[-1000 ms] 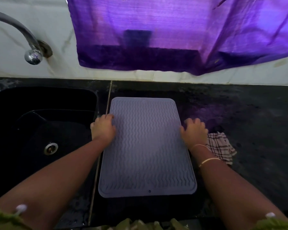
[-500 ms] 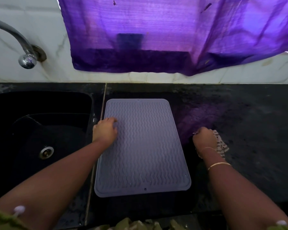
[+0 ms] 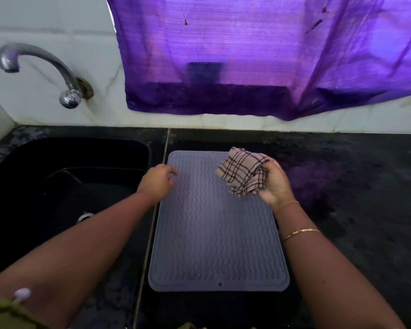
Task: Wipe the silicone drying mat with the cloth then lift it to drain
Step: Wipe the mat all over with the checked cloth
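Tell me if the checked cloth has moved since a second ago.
Yes. The checked cloth left the counter right of the mat; the right hand now holds it over the mat's far right corner.

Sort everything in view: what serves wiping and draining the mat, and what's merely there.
For the job: silicone drying mat; checked cloth, gripped in the right hand; left hand at the mat's left edge; sink, likely for draining.
Merely there: tap; purple curtain; black counter.
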Demonstrator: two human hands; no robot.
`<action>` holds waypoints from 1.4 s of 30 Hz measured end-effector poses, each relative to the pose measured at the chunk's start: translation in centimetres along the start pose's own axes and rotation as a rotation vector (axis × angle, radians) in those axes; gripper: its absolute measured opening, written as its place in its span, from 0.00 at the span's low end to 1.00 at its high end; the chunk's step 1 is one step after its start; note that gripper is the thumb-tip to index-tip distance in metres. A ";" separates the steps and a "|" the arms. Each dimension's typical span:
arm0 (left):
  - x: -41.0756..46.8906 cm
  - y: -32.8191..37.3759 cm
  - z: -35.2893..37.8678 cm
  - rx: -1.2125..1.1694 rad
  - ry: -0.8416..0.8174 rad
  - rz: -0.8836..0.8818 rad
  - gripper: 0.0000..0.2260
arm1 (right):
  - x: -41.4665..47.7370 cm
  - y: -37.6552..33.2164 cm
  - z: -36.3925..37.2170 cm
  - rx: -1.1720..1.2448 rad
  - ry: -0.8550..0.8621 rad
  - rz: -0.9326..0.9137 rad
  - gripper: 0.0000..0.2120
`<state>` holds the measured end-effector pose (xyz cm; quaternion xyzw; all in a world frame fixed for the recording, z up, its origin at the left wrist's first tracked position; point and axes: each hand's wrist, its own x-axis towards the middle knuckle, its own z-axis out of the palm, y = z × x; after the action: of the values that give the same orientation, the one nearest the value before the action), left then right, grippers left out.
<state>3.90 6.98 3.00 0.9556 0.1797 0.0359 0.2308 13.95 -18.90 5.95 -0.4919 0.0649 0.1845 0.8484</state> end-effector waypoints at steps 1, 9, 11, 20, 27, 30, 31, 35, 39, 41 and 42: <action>0.1 -0.5 -0.5 0.043 0.000 -0.006 0.13 | 0.1 0.6 0.7 0.022 -0.014 0.036 0.08; 1.8 -4.1 -3.1 0.358 -0.145 0.017 0.16 | 2.2 3.2 4.5 0.099 -0.071 0.326 0.22; 2.7 -4.6 -3.4 0.423 -0.261 0.040 0.27 | 3.6 3.0 6.0 0.018 -0.089 0.195 0.22; 7.2 -3.5 -1.6 0.733 -0.503 0.240 0.52 | 9.0 8.4 13.9 -1.422 -0.245 -0.490 0.15; 8.0 -3.2 -1.0 0.862 -0.500 0.300 0.50 | 9.7 12.9 14.8 -2.132 -0.487 -0.605 0.24; 7.8 -3.1 -1.2 0.863 -0.524 0.261 0.54 | 10.5 11.8 13.2 -2.269 -0.474 -0.655 0.24; 7.8 -3.2 -1.2 0.854 -0.523 0.255 0.54 | 10.8 11.4 12.5 -2.298 -0.431 -0.648 0.25; 7.6 -3.5 -1.1 0.827 -0.528 0.253 0.55 | 11.4 9.1 9.4 -2.399 -0.196 -0.565 0.27; 7.4 -3.9 -0.9 0.788 -0.505 0.254 0.54 | 12.2 8.1 10.4 -2.256 0.013 -0.295 0.23; 7.3 -4.1 -0.7 0.768 -0.503 0.241 0.54 | 12.0 9.5 12.6 -2.197 -0.033 -0.290 0.22; 7.3 -4.1 -0.7 0.766 -0.503 0.235 0.54 | 11.7 10.5 13.8 -2.172 -0.089 -0.329 0.20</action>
<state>9.31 13.29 1.66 0.9648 0.0094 -0.2397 -0.1076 19.78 0.57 1.01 -0.9721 -0.2291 0.0455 -0.0207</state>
